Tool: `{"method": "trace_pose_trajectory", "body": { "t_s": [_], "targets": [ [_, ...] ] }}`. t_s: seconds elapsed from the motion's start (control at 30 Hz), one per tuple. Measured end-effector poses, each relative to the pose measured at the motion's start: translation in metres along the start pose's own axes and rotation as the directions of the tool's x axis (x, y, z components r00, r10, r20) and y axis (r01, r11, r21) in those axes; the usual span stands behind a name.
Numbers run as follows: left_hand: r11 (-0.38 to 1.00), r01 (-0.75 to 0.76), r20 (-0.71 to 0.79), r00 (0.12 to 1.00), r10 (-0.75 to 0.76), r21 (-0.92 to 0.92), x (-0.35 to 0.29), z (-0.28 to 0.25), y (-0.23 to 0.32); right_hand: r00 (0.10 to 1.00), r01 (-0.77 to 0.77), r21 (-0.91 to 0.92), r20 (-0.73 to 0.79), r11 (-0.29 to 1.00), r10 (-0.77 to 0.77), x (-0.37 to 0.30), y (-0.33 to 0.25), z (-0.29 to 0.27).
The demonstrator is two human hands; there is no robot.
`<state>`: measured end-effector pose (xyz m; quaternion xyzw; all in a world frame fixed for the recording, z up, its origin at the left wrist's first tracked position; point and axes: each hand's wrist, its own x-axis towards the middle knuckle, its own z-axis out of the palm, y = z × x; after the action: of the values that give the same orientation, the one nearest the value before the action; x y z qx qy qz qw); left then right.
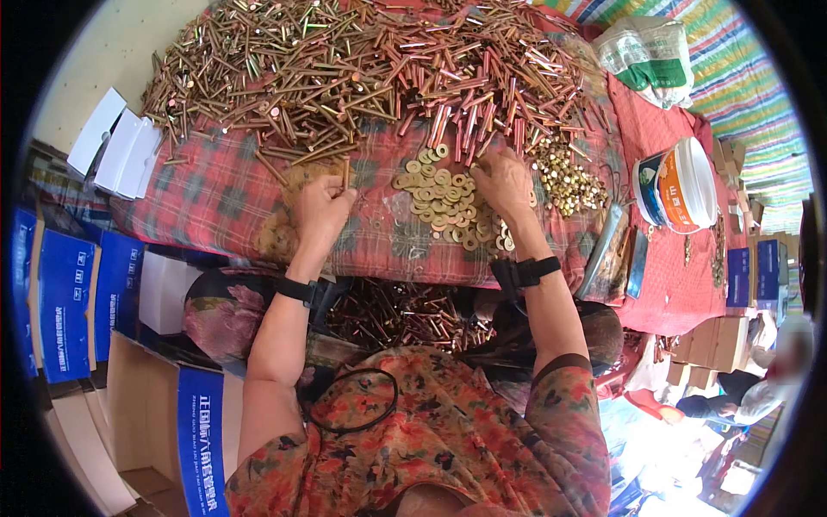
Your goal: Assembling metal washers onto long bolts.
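Note:
My left hand (324, 207) is closed round a brass-coloured bolt (346, 171), which stands up out of the fist near the table's front edge. To its right, flat round washers (441, 196) lie in a loose pile on the plaid cloth. My right hand (508, 183) reaches over the right side of that pile, its fingers drawn together; what they hold, if anything, is hidden. Small golden nuts (568, 183) are heaped just right of this hand. Beyond both hands spreads a wide heap of long bolts (345, 73).
A white bucket (689, 185) stands on the red cloth at the right, with a white sack (650, 60) behind it. White boxes (129, 155) sit at the table's left edge. Blue boxes (67, 302) line the lower left. More bolts (405, 314) lie below the table edge.

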<state>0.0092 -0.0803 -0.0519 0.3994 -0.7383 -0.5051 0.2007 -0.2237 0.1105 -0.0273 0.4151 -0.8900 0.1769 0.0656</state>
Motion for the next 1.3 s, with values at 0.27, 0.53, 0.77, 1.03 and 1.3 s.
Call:
{"method": "trace_pose_trajectory", "body": {
  "t_s": [0.27, 0.53, 0.77, 1.03, 1.3],
  "targets": [
    [0.567, 0.314, 0.298, 0.946, -0.124, -0.762, -0.034, 0.013, 0.054, 0.974, -0.089, 0.114, -0.199, 0.989, 0.111, -0.019, -0.023, -0.012],
    [0.419, 0.298, 0.287, 0.954, -0.090, -0.858, -0.041, 0.029, 0.045, 0.966, -0.183, 0.700, -0.003, 0.690, 0.259, -0.059, -0.073, -0.003],
    [0.524, 0.276, 0.267, 0.959, -0.096, -0.806, -0.054, 0.036, 0.049, 0.947, -0.166, 0.814, -0.026, 0.556, 0.320, -0.069, -0.104, -0.008],
    [0.797, 0.229, 0.269, 0.959, -0.087, -0.558, -0.058, 0.039, 0.037, 0.985, 0.105, 0.493, -0.174, 0.864, -0.021, -0.058, -0.108, -0.011],
    [0.671, 0.331, 0.329, 0.934, -0.136, -0.663, -0.051, 0.037, 0.044, 0.948, -0.279, 0.113, -0.125, 0.954, 0.292, 0.030, -0.001, 0.018]
  ]
}}
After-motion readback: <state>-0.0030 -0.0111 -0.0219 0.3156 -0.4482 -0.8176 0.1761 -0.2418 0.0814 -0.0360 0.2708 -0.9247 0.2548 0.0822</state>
